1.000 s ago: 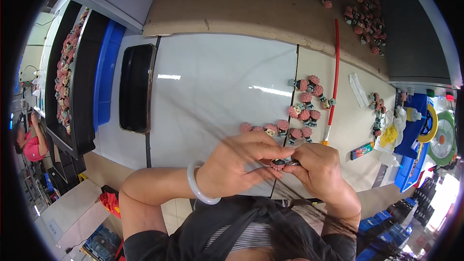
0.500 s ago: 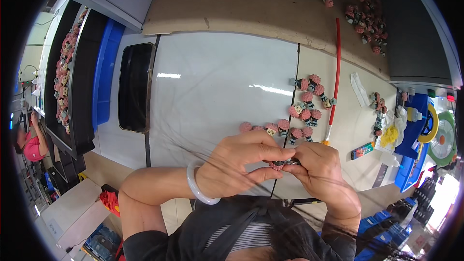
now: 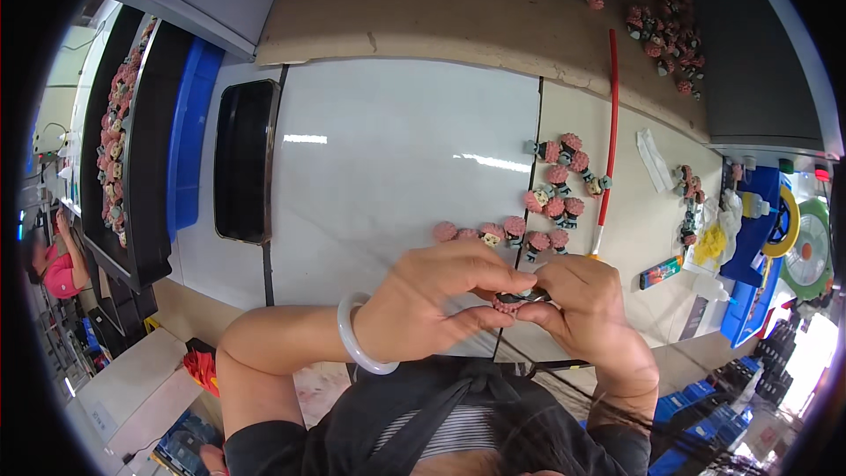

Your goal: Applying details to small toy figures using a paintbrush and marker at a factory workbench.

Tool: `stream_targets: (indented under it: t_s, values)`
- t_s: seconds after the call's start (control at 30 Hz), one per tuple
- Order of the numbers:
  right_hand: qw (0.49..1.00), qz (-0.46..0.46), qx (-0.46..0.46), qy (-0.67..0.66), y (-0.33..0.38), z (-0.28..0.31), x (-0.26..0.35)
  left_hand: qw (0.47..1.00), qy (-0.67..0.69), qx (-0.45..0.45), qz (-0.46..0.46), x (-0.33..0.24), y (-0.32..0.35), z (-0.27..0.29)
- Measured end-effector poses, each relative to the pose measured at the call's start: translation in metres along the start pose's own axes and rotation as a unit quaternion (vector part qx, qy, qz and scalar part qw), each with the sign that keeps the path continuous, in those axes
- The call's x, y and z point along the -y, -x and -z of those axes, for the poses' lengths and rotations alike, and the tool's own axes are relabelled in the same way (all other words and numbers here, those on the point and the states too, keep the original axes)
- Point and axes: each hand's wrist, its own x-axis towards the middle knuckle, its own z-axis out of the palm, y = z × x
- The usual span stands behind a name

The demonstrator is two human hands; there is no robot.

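My left hand, with a pale bangle at the wrist, pinches a small pink-haired figurine between thumb and fingers. My right hand meets it from the other side, fingers closed on a slim dark shiny piece that touches the figurine; its kind cannot be made out. Both hands are just above the near edge of the table. Just beyond them lie several similar figurines, with pink bumpy hair and dark and grey-green bodies, some in a row and some in a loose cluster.
A black phone lies at left, beside a blue bin and a black tray of figurines. A red-handled brush lies at right. More figurines are on the brown board. Another person is at far left.
My hands stay together in almost the same place; the figurine between them has tilted slightly. A bit of someone's skin now shows at the lower left edge.
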Motion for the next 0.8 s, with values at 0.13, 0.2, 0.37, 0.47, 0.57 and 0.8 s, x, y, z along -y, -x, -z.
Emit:
stream_targets:
  t_s: [0.13,0.2,0.37,0.47,0.57,0.8]
  values:
    - [1.000,0.009,-0.003,-0.004,0.0001,-0.0008,0.0004,1.000,0.026,-0.009,0.009,-0.0016,0.0018,-0.0018]
    - [1.000,0.010,-0.009,0.003,0.0026,-0.0033,-0.0007,0.999,0.041,0.000,0.024,-0.0019,0.0012,-0.0019]
    - [1.000,-0.007,0.004,0.009,0.0024,-0.0030,-0.0008,0.999,0.045,-0.002,0.030,0.0009,0.0010,-0.0023]
    - [1.000,-0.012,0.005,0.003,0.0023,-0.0015,0.0012,0.999,0.042,-0.004,0.029,-0.0019,0.0009,-0.0023]
    - [1.000,-0.007,0.003,-0.001,-0.0005,-0.0044,0.0001,0.999,0.035,-0.013,0.031,-0.0015,0.0014,-0.0010]
    - [1.000,-0.010,0.011,0.011,-0.0009,-0.0008,0.0017,0.999,0.010,0.003,0.035,0.0007,0.0021,0.0001]
